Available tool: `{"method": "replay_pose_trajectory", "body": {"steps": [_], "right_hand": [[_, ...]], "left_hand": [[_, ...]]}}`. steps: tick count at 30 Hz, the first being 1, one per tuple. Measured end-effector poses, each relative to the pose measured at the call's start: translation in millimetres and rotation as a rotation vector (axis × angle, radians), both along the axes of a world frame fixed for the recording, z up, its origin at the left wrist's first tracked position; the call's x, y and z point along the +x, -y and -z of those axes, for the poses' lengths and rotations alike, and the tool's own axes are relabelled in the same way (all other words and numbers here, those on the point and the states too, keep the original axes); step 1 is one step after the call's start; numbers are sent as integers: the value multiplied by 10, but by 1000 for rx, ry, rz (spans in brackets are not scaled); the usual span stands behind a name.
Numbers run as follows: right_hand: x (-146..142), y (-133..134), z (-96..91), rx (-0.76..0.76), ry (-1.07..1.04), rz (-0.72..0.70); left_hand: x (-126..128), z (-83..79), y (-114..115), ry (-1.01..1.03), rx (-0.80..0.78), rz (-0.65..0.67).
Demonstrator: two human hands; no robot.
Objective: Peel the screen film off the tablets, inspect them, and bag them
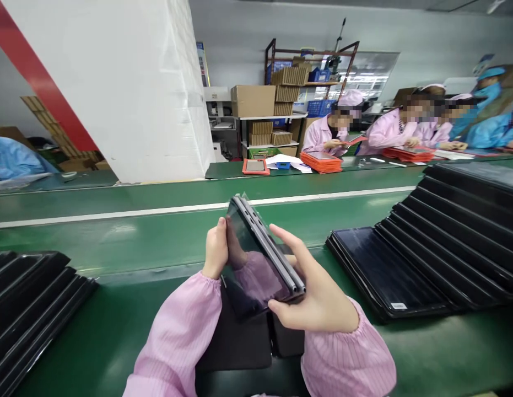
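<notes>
I hold a dark tablet on edge in front of me, its glossy screen turned left and its grey side rail up. My left hand grips the screen side with the thumb at the upper edge. My right hand cradles the back and lower corner, fingers curled round it. Beneath the tablet lies a black case or pad on the green bench.
Overlapping rows of black tablets lie at the right and at the left. A green conveyor belt runs across ahead. Beyond it, people in pink and blue coats sit with orange stacks. A large white wrapped column stands at left.
</notes>
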State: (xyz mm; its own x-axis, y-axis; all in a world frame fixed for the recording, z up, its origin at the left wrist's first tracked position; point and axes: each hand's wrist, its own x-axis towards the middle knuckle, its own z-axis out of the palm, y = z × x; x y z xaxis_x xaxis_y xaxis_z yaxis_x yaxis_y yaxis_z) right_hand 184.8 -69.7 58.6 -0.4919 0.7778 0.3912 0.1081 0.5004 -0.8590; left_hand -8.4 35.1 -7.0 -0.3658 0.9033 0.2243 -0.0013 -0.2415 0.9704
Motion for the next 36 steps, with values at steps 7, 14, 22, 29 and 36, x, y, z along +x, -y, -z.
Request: {"method": "replay_pose_trajectory", "body": {"steps": [7, 14, 22, 29, 36], "right_hand": [[49, -161, 7, -94, 113, 76], [66, -213, 52, -108, 131, 20], [33, -217, 57, -47, 122, -3], [-23, -165, 81, -4, 93, -99], [-5, -136, 76, 6, 126, -116]], "left_hand": [[71, 354, -115, -57, -74, 63], [39, 373, -108, -62, -105, 79], [35, 344, -79, -64, -93, 63], [30, 243, 9, -41, -57, 21], [41, 198, 48, -43, -17, 60]]}}
